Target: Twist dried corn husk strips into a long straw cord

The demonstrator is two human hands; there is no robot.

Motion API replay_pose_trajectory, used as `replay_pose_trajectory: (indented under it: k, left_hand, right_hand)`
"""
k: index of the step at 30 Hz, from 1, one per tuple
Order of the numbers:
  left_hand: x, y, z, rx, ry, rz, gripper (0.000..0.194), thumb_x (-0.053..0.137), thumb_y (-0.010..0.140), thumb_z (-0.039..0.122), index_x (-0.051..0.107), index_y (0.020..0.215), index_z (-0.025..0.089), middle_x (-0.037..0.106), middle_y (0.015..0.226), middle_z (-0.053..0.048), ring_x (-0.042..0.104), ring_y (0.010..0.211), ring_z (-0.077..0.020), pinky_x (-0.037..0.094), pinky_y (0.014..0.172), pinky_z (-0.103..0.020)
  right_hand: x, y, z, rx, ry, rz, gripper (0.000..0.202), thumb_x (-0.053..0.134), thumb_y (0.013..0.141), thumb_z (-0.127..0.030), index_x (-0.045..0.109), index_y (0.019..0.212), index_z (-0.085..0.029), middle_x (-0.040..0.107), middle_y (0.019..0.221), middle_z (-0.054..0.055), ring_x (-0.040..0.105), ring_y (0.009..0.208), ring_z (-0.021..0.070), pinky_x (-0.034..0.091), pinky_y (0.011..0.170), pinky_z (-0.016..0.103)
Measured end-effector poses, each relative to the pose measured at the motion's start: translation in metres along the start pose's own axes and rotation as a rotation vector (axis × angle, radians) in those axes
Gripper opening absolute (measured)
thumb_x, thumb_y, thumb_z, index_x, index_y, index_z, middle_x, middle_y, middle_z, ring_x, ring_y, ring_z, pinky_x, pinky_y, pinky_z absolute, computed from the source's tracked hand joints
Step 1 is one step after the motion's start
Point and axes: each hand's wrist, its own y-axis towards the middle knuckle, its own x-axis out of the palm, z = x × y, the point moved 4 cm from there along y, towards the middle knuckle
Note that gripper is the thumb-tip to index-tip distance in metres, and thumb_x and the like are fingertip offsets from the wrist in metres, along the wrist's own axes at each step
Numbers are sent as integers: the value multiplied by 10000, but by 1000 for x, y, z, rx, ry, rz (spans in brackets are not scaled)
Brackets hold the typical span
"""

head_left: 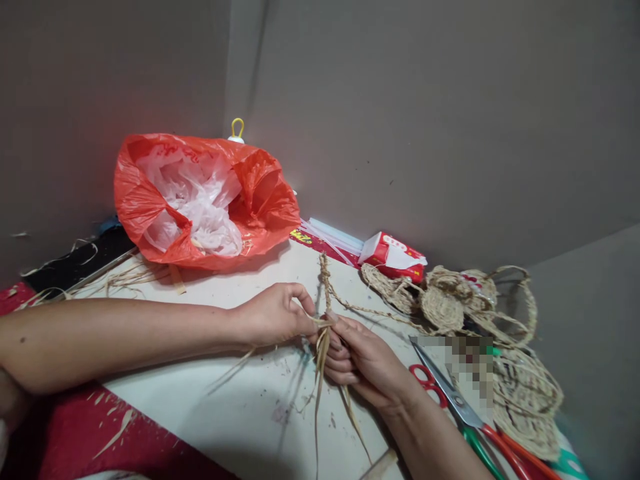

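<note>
Both of my hands work at a braided cord [326,280] of dry straw-like fibre, above the white tabletop. My left hand [280,315] pinches a pale fibre strand between thumb and fingertips at the left of the braid. On the right, my right hand [357,360] grips the lower end of the braid, its fingers curled in. Loose fibre strands [320,380] hang below that grip toward the table's near side. From the upper part of the braid a thinner cord [373,311] runs right toward a heap of woven pieces.
Coiled woven straw pieces [443,307] lie on the right. Large scissors [463,403] and a red-handled pair [429,383] lie near my right forearm. A red tissue pack [395,257] sits against the wall. A red plastic bag [205,200] stands at the back left beside loose fibres [120,279].
</note>
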Motion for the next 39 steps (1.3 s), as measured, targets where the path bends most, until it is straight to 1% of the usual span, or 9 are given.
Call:
replay_pose_trajectory:
  k: [3,8,13,17,22,28,30,34,39]
  left_hand:
    - [-1,4,-2,20,-10,-27,114,521,684,89,529,787,138,584,546,26,470,444,-53,326,458,-165]
    - [-2,5,-4,58,148,-48,77,471,727,101,514,769,150,554,585,31,515,495,-81,398,498,-197]
    - [0,-2,5,161,443,7,109,425,722,93,496,753,170,438,558,70,396,518,-76,315,500,-199]
    - [0,-5,10,225,554,20,61,443,746,142,496,754,172,467,632,56,417,610,-93,337,576,-215]
    - [-1,-1,7,253,455,-18,47,476,742,140,489,702,161,438,599,63,390,582,-80,315,548,-201]
    - [-2,5,2,87,166,-12,100,544,691,146,484,611,153,411,493,81,310,459,-49,252,457,-186]
    - [-2,5,3,92,181,1,90,548,676,133,503,600,145,428,496,75,328,466,-47,265,463,-181]
    - [-5,3,5,196,331,39,75,527,671,121,547,600,134,456,534,58,369,521,-58,292,488,-178]
    - [-6,5,4,167,315,21,94,528,692,182,550,615,133,459,530,53,372,513,-65,297,488,-187]
  right_hand:
    - [0,1,1,2,-5,0,399,618,826,-427,444,594,-152,292,488,-90,148,375,6,112,333,124]
    - [-1,2,2,-4,-23,7,395,603,839,-419,442,594,-154,292,486,-89,144,375,9,111,335,128]
    - [1,2,2,-5,-35,6,386,593,845,-421,447,604,-158,278,486,-93,139,375,12,113,335,127]
    - [2,2,2,0,-41,10,396,595,843,-423,438,593,-159,269,479,-95,134,374,13,109,336,128]
    - [2,2,3,12,-50,26,406,610,827,-435,434,586,-160,276,469,-98,135,370,12,105,337,133]
    - [3,1,3,7,-63,64,415,624,812,-453,423,590,-167,269,468,-102,146,379,16,115,353,138]
    - [4,1,3,10,-71,72,417,622,813,-457,417,591,-169,265,468,-103,143,380,17,109,354,141]
    - [6,1,2,-1,-98,84,405,633,807,-445,416,601,-172,270,472,-105,145,384,19,105,357,145]
    - [7,2,1,-49,-150,111,419,621,806,-468,406,596,-177,276,467,-106,153,384,25,113,363,165]
